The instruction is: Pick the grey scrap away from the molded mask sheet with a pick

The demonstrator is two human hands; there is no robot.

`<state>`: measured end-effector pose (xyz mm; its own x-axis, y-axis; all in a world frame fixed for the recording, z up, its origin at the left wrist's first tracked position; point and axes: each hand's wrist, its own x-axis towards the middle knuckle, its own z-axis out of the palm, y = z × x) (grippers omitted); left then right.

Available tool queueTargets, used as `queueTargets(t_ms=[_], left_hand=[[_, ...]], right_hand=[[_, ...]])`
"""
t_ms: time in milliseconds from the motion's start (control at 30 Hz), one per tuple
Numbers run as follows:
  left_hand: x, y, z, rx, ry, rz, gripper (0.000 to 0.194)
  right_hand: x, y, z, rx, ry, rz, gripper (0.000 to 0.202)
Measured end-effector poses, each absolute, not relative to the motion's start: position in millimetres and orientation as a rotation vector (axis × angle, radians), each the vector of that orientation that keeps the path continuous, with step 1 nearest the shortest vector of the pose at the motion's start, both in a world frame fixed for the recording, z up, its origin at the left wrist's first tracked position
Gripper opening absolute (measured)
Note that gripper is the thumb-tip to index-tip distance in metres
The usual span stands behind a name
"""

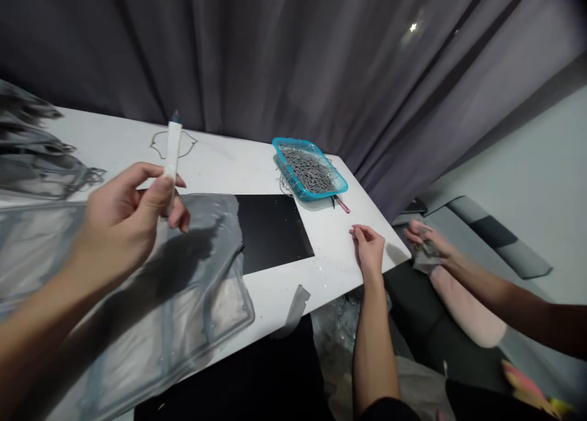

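Observation:
My left hand is closed around a slim white stick-like tool with a dark pointed tip, held upright above a grey translucent plastic sheet. My right hand hovers at the table's right part, thumb and fingertips pressed together; what they hold, if anything, is too small to make out. Beyond it sits a blue basket full of thin grey loops, with a pink-handled tool beside it. A black flat mat lies partly under the sheet.
Another person's hands hold a small grey piece right of the white table. Grey plastic bundles lie at the far left, a thin loop near the back edge. A dark curtain hangs behind.

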<state>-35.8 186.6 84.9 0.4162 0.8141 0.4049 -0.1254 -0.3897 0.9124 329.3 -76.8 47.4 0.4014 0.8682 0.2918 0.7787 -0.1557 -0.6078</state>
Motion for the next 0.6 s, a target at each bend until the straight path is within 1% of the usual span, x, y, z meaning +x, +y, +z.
queueTargets(t_ms=[67, 167, 267, 367, 467, 533, 600], left_hand=[[-34.3, 190.1, 78.9, 1.684, 0.62, 1.162, 0.042], [-30.3, 194.9, 68.1, 1.667, 0.578, 1.162, 0.051], [-27.6, 200.0, 60.1, 1.658, 0.551, 1.187, 0.051], [-26.1, 200.5, 60.3, 1.648, 0.516, 1.224, 0.05], [-25.6, 194.6, 67.4, 1.638, 0.559, 1.19, 0.043], [-25.5, 189.8, 71.5, 1.637, 0.6, 1.141, 0.038], [-25.2, 186.6, 72.7, 1.639, 0.627, 1.123, 0.037]], right_hand=[[342.7, -79.3, 47.8, -1.961, -1.28, 0.114, 0.038], [351.2, -80.6, 34.0, -1.91, -0.96, 0.056, 0.042], [343.0, -86.2, 12.7, -1.841, -0.77, 0.092, 0.041], [321.6, -100.0, 2.1, -1.851, -0.777, 0.121, 0.037], [291.7, -116.1, 5.9, -1.912, -0.819, 0.139, 0.036], [268.8, -123.6, 11.8, -1.925, -0.921, 0.217, 0.03], [245.6, -126.2, 17.1, -1.922, -1.107, 0.313, 0.021]])
